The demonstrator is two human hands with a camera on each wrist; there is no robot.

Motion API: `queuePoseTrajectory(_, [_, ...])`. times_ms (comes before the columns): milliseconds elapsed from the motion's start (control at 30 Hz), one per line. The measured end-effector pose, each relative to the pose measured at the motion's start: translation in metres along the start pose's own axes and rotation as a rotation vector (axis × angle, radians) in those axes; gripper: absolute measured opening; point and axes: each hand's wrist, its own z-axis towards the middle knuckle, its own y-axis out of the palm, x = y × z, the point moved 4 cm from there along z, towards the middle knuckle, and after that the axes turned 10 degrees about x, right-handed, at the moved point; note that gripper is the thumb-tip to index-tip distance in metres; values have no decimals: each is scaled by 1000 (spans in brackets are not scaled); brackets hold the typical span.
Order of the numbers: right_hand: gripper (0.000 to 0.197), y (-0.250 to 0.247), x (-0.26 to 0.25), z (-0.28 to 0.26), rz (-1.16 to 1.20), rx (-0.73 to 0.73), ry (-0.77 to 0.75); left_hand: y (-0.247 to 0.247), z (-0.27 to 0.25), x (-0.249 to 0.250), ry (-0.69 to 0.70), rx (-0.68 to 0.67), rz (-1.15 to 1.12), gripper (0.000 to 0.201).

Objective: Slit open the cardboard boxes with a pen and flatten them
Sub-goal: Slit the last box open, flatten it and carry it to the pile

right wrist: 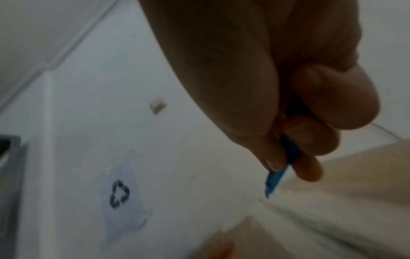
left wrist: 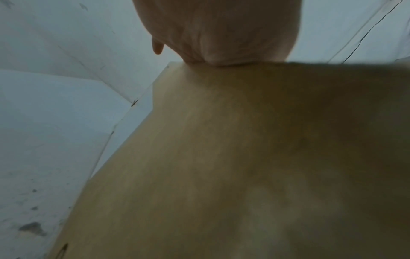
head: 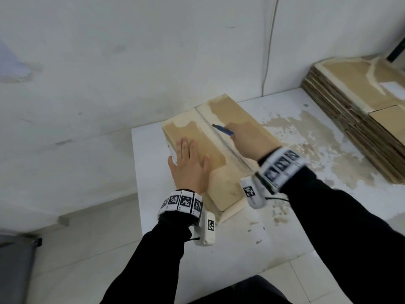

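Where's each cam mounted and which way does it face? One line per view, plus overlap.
Head: worn on the head, facing down-forward at the cardboard box on the table; both forearms, left hand, right hand show.
Left wrist: under the wrist, along the box top; palm shows.
Right wrist: along the fingers gripping the blue pen.
Shared: head and right wrist both show pen and box seam.

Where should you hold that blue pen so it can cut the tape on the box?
Probably low on the barrel, as the right hand does: thumb and fingers pinch the blue pen from above, near its tip. The tip slants down toward the tape seam on the cardboard box, so a low grip steers it.
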Motion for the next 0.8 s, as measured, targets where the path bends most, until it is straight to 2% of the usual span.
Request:
queuePoseTrajectory(100, [21,14,-13,23,-107,-63,-29,1,-1,-2,4,12,-1,60])
queuePoseTrajectory(233, [27,10,-14,26,-324,-190,-114,2,1,0,-9,2,24,60])
queuePoseTrajectory(333, [29,-4,-10,4,-434,-270,-130,1,1,0,-5,-13,26,60])
queuePoseTrajectory(433, [35,-15,7,-44,-460,-306,-167,0,0,0,-1,-19,29,61])
queuePoseTrajectory(600, [59,-10,48,-120,-315,-205,-5,-1,2,2,31,-14,64,60])
queuePoseTrajectory(733, [60,2,50,-148,-327,-139,90,-3,3,9,74,-55,159,57])
queuePoseTrajectory(800, [62,5,47,-159,-297,-117,150,-6,4,15,167,-60,242,52])
